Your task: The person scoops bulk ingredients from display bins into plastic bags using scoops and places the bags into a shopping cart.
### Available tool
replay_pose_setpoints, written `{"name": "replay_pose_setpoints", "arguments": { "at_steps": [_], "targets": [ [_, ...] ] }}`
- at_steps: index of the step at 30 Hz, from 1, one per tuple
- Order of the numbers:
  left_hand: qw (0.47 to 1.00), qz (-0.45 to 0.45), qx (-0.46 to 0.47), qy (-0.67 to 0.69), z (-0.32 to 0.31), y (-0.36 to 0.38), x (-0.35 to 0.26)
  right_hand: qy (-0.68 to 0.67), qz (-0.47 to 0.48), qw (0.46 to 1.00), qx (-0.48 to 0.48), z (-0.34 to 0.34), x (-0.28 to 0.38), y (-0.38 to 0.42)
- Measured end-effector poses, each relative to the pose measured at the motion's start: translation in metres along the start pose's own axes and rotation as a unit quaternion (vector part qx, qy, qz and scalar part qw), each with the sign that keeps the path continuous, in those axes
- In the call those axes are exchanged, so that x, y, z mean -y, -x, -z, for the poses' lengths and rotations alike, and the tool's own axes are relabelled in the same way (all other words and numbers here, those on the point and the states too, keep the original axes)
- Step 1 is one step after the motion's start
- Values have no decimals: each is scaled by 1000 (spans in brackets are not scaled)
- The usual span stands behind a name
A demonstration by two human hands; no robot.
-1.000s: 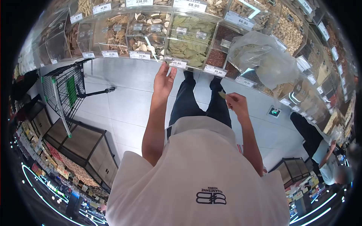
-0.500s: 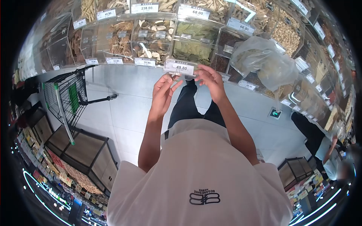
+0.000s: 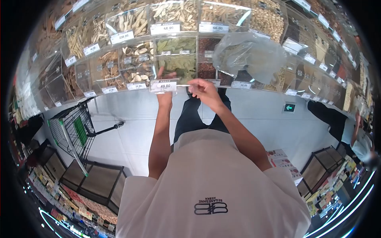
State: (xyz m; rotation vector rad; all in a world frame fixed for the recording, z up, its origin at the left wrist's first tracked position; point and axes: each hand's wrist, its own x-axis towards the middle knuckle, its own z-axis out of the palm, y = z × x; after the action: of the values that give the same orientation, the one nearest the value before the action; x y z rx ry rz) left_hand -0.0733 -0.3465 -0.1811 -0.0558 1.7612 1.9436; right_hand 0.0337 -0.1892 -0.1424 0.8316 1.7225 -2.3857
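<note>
My left hand [image 3: 166,74] is raised behind a price tag [image 3: 163,86] reading 49.80. Its fingers show above the tag, spread apart, in front of a clear bin of dried green leaves [image 3: 176,59]. The tag hides the palm. Just to the right of the tag, my right hand [image 3: 205,94] is closed, thumb and fingertips together by the bin's front edge. Whatever those fingertips hold, if anything, is too small to make out.
A clear plastic bag [image 3: 250,57] lies over the bins on the right. Bins of dried goods, such as pale slices [image 3: 137,53], surround the leaves. A shopping cart [image 3: 73,131] stands at left. A person [image 3: 351,127] is at far right.
The view has shifted to the right. My left hand has risen behind the price tag, its fingers now apart. My right hand has come down beside the tag, its fingers closed.
</note>
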Motion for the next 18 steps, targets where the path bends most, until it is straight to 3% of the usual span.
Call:
{"name": "replay_pose_setpoints", "arguments": {
  "at_steps": [2,3,6,7,8,10,12,13,14,15,18],
  "targets": [
    [997,57,-46,-39,16,19,14,35,12,999,1,5,-26,2],
    [988,127,-83,-8,15,36,6,17,11,1000,-6,5,-37,4],
    [965,239,-80,78,37,63,17,63,16,998,10,17,-88,2],
    [967,239,-48,77,35,70,12,96,-46,994,-1,23,-80,8],
    [968,238,-17,76,33,74,7,164,15,986,-8,31,-78,17],
    [970,231,-10,68,33,75,0,176,64,982,-24,58,-60,41],
    [972,234,-17,25,28,73,-9,186,104,967,-139,100,-11,81],
    [970,240,-29,-14,23,74,-17,294,102,929,-202,131,-7,97],
    [967,244,-41,-53,17,75,-22,348,160,872,-305,163,3,113],
    [970,218,-61,-82,11,77,-21,433,161,803,-377,197,9,126],
    [970,165,-30,-176,-52,86,-51,565,62,675,-470,288,5,151]
  ]
}}
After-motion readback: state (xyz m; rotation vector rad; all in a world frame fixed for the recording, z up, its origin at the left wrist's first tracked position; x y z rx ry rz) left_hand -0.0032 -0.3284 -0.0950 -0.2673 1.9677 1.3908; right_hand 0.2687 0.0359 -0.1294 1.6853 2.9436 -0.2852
